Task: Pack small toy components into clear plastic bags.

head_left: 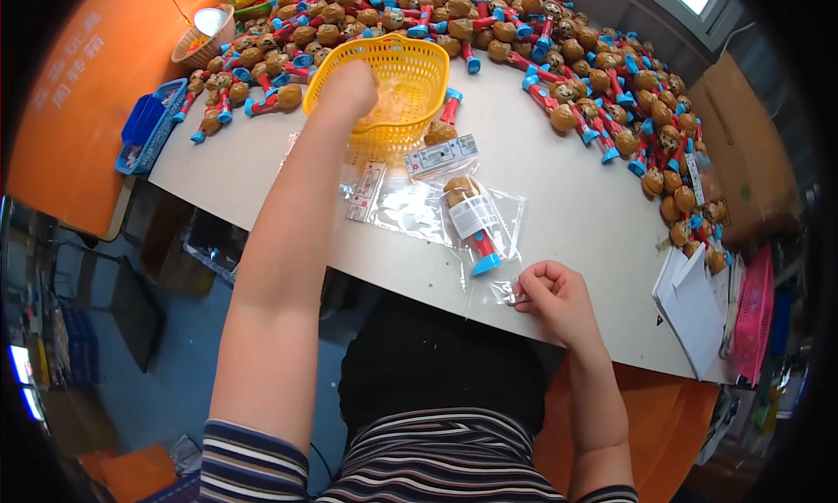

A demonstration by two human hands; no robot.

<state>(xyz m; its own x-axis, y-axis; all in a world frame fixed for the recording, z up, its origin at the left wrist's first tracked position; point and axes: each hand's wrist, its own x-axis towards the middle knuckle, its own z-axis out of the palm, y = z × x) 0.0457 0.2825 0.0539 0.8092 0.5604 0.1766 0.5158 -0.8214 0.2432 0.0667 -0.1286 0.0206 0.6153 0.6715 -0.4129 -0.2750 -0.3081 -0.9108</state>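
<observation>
My left hand (351, 88) reaches over the near left rim into a yellow plastic basket (436, 75); its fingers are hidden behind the back of the hand. Something clear and shiny lies inside the basket. My right hand (557, 300), at the table's front edge, pinches the open-looking lower end of a clear plastic bag (513, 219). Inside that bag is a toy (480, 228) with a brown round head, a red shaft, a light blue base and a white label around it. A printed header card (441, 155) tops the bag.
Another clear bag with a printed card (367, 191) lies left of the bagged toy. A big heap of similar toys (602, 84) spreads along the table's back and right. A blue basket (161, 123) stands at left, white papers (690, 306) and a cardboard box (742, 154) at right.
</observation>
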